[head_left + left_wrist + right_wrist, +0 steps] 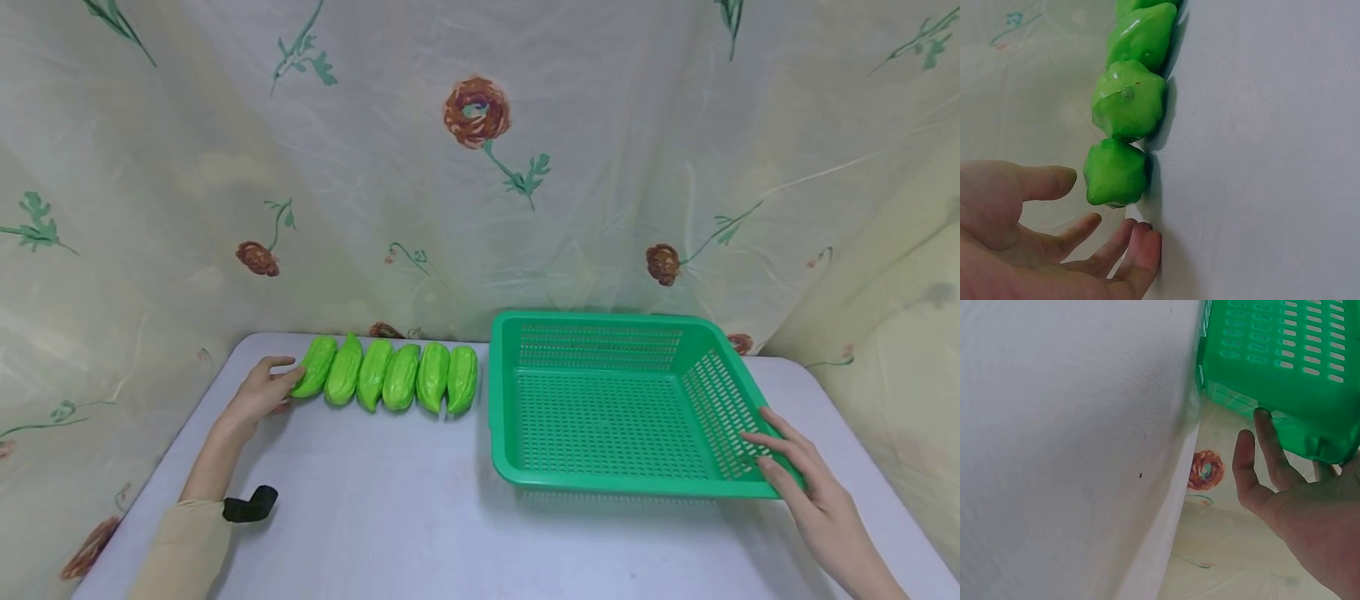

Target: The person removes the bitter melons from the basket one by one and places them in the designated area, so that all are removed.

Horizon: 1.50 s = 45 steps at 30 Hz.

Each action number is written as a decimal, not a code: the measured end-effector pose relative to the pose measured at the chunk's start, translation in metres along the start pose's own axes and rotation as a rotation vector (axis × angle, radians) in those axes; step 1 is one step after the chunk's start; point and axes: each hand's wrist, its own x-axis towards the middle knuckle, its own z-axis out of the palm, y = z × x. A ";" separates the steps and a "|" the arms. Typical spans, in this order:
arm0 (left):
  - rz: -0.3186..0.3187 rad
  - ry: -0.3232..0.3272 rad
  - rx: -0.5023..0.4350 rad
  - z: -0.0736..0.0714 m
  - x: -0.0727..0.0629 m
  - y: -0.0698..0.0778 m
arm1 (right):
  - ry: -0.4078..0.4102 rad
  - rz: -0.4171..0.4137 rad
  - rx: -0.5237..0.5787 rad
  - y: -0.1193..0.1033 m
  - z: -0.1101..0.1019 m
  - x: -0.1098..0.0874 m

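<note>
Several bright green, glossy, ridged vegetables with tapering tips lie side by side in a row at the back left of the table; their exact kind is unclear. At the left end, my left hand (264, 392) reaches to the outermost green vegetable (314, 367). In the left wrist view, its thumb and fingers (1141, 250) are spread before that vegetable's end (1116, 174), with a gap showing. My right hand (813, 492) rests at the right side of a green plastic basket (637, 483), fingers loosely extended at the rim. From the right wrist, one fingertip (1262, 414) meets the basket's side.
All this stands on a white-covered table (375, 508). A floral curtain (570, 250) hangs close behind and along both sides. The slatted basket fills the table's right half, its inside holding nothing visible. A black strap end (251, 505) sticks out from the left sleeve.
</note>
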 end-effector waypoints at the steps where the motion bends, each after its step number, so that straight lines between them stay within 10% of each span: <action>1: -0.001 0.000 0.001 0.000 0.000 -0.001 | 0.001 -0.001 0.002 0.001 0.000 0.000; 10: -0.003 0.015 -0.006 -0.006 -0.006 -0.003 | -0.012 -0.005 -0.008 0.000 0.000 0.004; 17: 0.050 0.158 0.034 -0.006 -0.018 -0.005 | 0.012 -0.003 -0.065 0.001 -0.001 0.003; 36: 0.452 0.385 0.461 0.015 -0.068 0.027 | -0.062 0.011 -0.406 -0.035 -0.015 0.038; 45: 0.498 0.346 0.671 0.022 -0.073 0.030 | -0.151 0.007 -0.492 -0.050 -0.010 0.060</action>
